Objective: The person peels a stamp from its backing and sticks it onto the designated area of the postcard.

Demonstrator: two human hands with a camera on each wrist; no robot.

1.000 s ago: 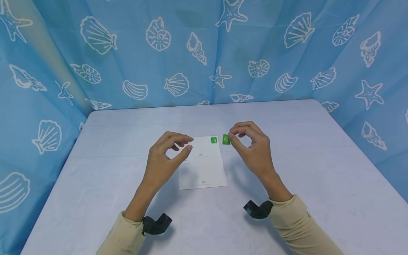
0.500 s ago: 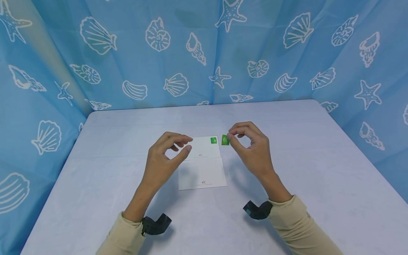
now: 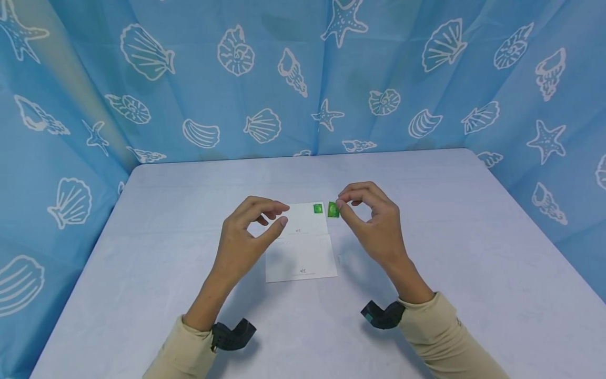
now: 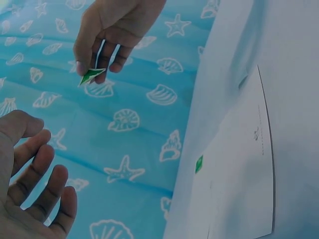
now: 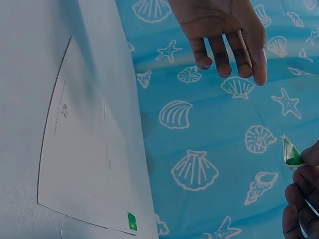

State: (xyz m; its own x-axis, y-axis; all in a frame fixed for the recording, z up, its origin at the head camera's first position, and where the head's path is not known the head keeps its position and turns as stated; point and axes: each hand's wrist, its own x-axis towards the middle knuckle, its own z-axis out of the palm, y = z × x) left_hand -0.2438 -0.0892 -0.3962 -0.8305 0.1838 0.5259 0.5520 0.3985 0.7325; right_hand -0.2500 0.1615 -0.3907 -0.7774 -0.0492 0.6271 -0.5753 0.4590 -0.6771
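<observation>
Two white envelopes seem to lie overlapped on the table, an upper one (image 3: 303, 219) and a lower one (image 3: 310, 253), each with a small printed mark. A green stamp (image 3: 318, 209) sits at the upper one's top right corner. My right hand (image 3: 382, 227) pinches a second green stamp (image 3: 333, 210) between thumb and fingertip, raised just right of that corner; the right wrist view shows this stamp (image 5: 292, 155) curled. My left hand (image 3: 236, 231) hovers over the envelopes' left side, thumb and fingers apart, holding nothing. It hides part of their left edge.
The table (image 3: 450, 226) is covered in pale cloth. Behind it hangs a blue curtain (image 3: 303, 58) with white shell and starfish prints. A faint translucent scrap (image 3: 343, 259) lies right of the lower envelope. A black camera mount sits on each wrist.
My right hand has shifted very slightly left and down with the pinched stamp, closer to the upper envelope's edge. The left hand and the envelopes stay nearly still.
</observation>
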